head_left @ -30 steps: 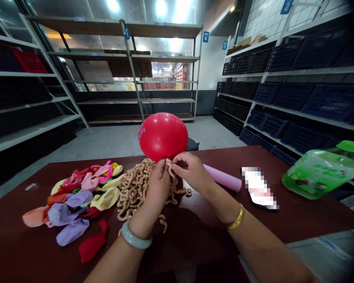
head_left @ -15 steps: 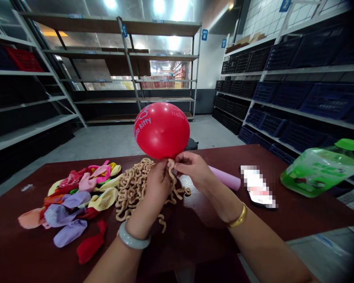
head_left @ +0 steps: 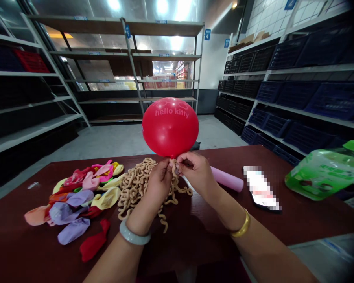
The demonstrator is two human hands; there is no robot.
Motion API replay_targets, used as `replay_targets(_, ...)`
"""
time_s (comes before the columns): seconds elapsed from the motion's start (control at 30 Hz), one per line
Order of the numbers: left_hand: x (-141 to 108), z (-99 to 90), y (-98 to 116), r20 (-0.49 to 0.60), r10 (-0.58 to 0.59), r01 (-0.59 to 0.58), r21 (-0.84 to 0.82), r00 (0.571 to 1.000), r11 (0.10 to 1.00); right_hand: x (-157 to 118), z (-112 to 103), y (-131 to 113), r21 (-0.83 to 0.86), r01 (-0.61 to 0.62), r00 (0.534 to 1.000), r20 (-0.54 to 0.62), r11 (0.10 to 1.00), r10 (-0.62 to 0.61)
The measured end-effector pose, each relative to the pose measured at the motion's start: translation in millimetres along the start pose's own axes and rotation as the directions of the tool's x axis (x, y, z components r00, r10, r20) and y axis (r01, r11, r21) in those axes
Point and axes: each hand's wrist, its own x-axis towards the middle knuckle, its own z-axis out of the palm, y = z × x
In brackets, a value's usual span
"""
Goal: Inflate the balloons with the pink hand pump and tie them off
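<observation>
red balloon point(head_left: 171, 127), inflated, sits above and just beyond my grip, its neck down between the two hands' fingertips. over the last second it has turned and risen a little: the lettering that showed at its sides now runs across the upper front, and the neck shows more plainly below. i take that to mean the spot being worked is easier to follow. my left hand point(head_left: 159, 179) has a narrow grip, pinching at the neck; my right hand point(head_left: 196, 171) is narrow too, closed on a curly strand point(head_left: 174, 169) hanging there. exactly which fingertip bears on what, i cannot tell. left of the grip, on the counter point(head_left: 212, 243), lie limp balloons point(head_left: 81, 197), with a pile of tan strands point(head_left: 132, 184) nearer in. as for containers, a bottle point(head_left: 321, 177) well right of the grip holds green liquid; beyond it, dark crates point(head_left: 292, 96) sit on shelves point(head_left: 271, 72), contents hidden from me.
</observation>
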Motion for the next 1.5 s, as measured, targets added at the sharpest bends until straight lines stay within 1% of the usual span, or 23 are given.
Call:
replay_targets(0.17, -1.0, 1.6, -0.3, -0.015, -0.045, 0.045, -0.003, 0.999, 0.999, 0.8, -2.1, -3.7, -0.059, 0.055, 0.998, 0.014, 0.997, -0.054)
replay_targets(0.33, -0.6, 1.0, 0.7, -0.016, -0.040, 0.040, 0.043, 0.999, 0.998, 1.0, -0.2, -7.2, -0.064, 0.050, 0.998, -0.033, 0.997, -0.052)
replay_targets(0.4, -0.9, 1.1, 1.9, -0.007, -0.037, 0.037, 0.056, 0.999, 0.998, 0.1, 0.2, -8.1, -0.124, 0.094, 0.993, -0.063, 0.988, -0.102)
replay_targets(0.47, -1.7, 2.1, 3.1, 0.002, -0.045, 0.045, 0.035, 0.999, 0.998, -1.5, 0.4, -9.0, -0.205, 0.158, 0.980, -0.083, 0.966, -0.178)
replay_targets(0.53, -3.0, 4.0, 3.6, -0.012, -0.066, 0.065, -0.041, 0.998, 0.997, -3.4, 0.7, -9.9, -0.265, 0.232, 0.964, -0.067, 0.936, -0.258)
replay_targets(0.6, -4.3, 6.1, 3.1, -0.041, -0.110, 0.103, -0.151, 0.993, 0.983, -4.6, 0.9, -10.5, -0.293, 0.296, 0.949, -0.021, 0.909, -0.316)
replay_targets(0.63, -4.8, 7.0, 2.6, -0.050, -0.139, 0.126, -0.207, 0.989, 0.970, -4.8, 0.9, -10.6, -0.298, 0.319, 0.943, 0.005, 0.900, -0.333)
replay_targets(0.7, -5.6, 8.2, 1.4, -0.033, -0.185, 0.166, -0.308, 0.982, 0.937, -4.4, 0.7, -10.5, -0.282, 0.344, 0.937, 0.037, 0.896, -0.348)
replay_targets(0.8, -6.3, 8.2, 0.4, 0.017, -0.191, 0.180, -0.417, 0.982, 0.891, -3.6, 0.3, -9.5, -0.216, 0.354, 0.934, 0.041, 0.910, -0.354)
replay_targets(0.87, -6.5, 7.5, 0.7, 0.031, -0.184, 0.179, -0.438, 0.982, 0.881, -3.5, 0.4, -8.4, -0.174, 0.344, 0.938, 0.023, 0.923, -0.345)
replay_targets(0.97, -6.2, 6.2, 1.1, 0.036, -0.184, 0.182, -0.413, 0.982, 0.892, -2.8, 0.1, -6.5, -0.121, 0.294, 0.955, -0.004, 0.948, -0.297)
replay_targets(1.1, -5.4, 4.6, -1.5, 0.023, -0.146, 0.145, -0.327, 0.989, 0.934, 1.5, -1.8, -3.8, -0.035, 0.266, 0.964, 0.013, 0.963, -0.265)
replay_targets(1.23, -5.7, 4.1, -2.8, 0.005, -0.130, 0.128, -0.221, 0.992, 0.967, 3.5, -2.1, -2.6, 0.060, 0.245, 0.969, -0.037, 0.968, -0.243)
replay_targets(1.3, -5.9, 4.3, -1.9, 0.007, -0.130, 0.128, -0.216, 0.991, 0.968, 2.1, -1.1, -3.5, 0.066, 0.240, 0.970, -0.063, 0.969, -0.236)
replay_targets(1.4, -5.8, 4.6, 0.0, 0.007, -0.124, 0.122, -0.229, 0.992, 0.966, -0.9, 1.8, -4.9, 0.023, 0.228, 0.970, -0.086, 0.973, -0.226)
replay_targets(1.43, -5.7, 4.7, 0.6, 0.001, -0.125, 0.122, -0.223, 0.992, 0.967, -1.7, 3.1, -5.0, 0.016, 0.204, 0.975, -0.089, 0.979, -0.202)
replay_targets(1.47, -5.5, 4.7, 1.2, -0.008, -0.129, 0.125, -0.212, 0.992, 0.969, -2.3, 4.8, -4.7, 0.032, 0.155, 0.984, -0.088, 0.987, -0.152)
replay_targets(1.5, -5.3, 4.8, 1.8, -0.019, -0.136, 0.129, -0.197, 0.991, 0.972, -2.6, 6.7, -4.1, 0.083, 0.078, 0.994, -0.080, 0.993, -0.071)
